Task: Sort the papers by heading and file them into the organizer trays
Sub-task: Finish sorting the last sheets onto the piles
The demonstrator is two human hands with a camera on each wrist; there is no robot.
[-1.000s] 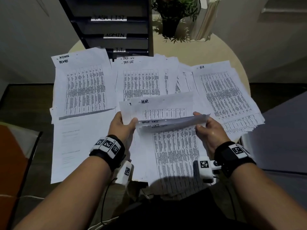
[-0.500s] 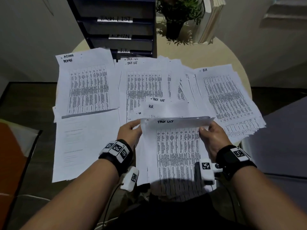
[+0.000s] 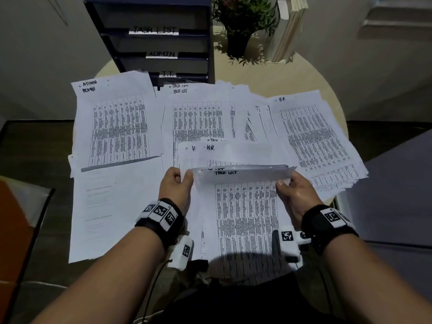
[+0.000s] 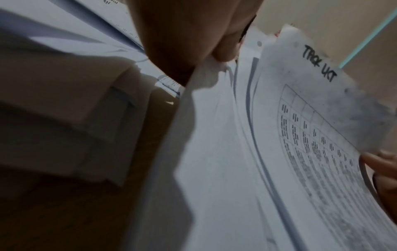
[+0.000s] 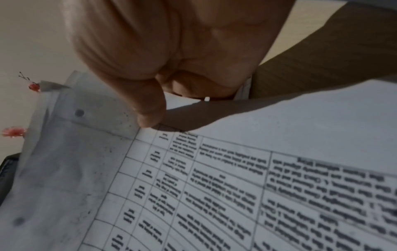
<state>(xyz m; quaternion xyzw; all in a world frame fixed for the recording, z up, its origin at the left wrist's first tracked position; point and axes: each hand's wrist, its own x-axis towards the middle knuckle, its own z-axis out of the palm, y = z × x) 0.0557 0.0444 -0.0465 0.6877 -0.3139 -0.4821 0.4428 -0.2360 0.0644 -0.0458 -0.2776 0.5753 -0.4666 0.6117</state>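
Both hands hold up the top edge of a paper stack whose front sheet [image 3: 245, 213] is headed TASK LIST. My left hand [image 3: 181, 180] pinches its upper left corner and my right hand [image 3: 284, 183] pinches the upper right. In the left wrist view the thumb [image 4: 217, 45] presses the paper edge beside the sheet [image 4: 311, 122]. The right thumb [image 5: 148, 110] lies on the sheet [image 5: 214, 186]. H.R. sheets [image 3: 233, 152] lie flat just beyond. On the table lie an ADMIN pile [image 3: 117, 122], a TASK LIST pile [image 3: 198, 118] and an H.R. pile [image 3: 311, 132]. The dark organizer [image 3: 159, 43] stands behind, labelled TASK LIST, ADMIN, I.T.
A potted plant [image 3: 238, 40] and upright books [image 3: 287, 29] stand at the back right of the round table [image 3: 280, 76]. A faintly printed sheet [image 3: 105, 206] overhangs the near left. An orange object [image 3: 14, 218] sits left, a grey surface [image 3: 397, 195] right.
A second ago both hands held a lifted H.R. sheet. It has gone down flat beyond the stack, and the hands now pinch the TASK LIST sheet's top edge, which curls toward me.
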